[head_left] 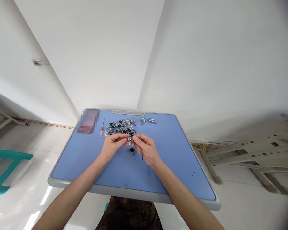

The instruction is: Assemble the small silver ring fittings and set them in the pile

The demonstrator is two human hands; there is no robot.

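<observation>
1. Left hand (114,145), near the middle of the frame: thumb and fingers are pinched together on a small metal piece (129,140).
2. Right hand (147,150), just right of centre: thumb and fingers are closed on the right side of the same piece.
3. The metal piece sits between the two sets of fingertips, at the lower edge of the heap; its finer details are too small to tell.
4. Just below it, between the hands, a loose part (132,150) with a round black middle lies on the blue table (172,150).
5. A thin dark rod (142,157) shows beside the right hand; whether it is held or lying there, I cannot tell.
6. Above the hands is a heap of metal parts (120,125), many with black round middles, with a black ring (134,131) at its right edge.
7. Right of the heap, two more silver parts (143,120) lie near each other.
8. Left of the heap lies a screwdriver (102,128) with a clear handle.
9. A blurred-out flat object (88,120) lies at the table's upper left corner.
10. A green stool (12,155) stands at the frame's lower left.
</observation>
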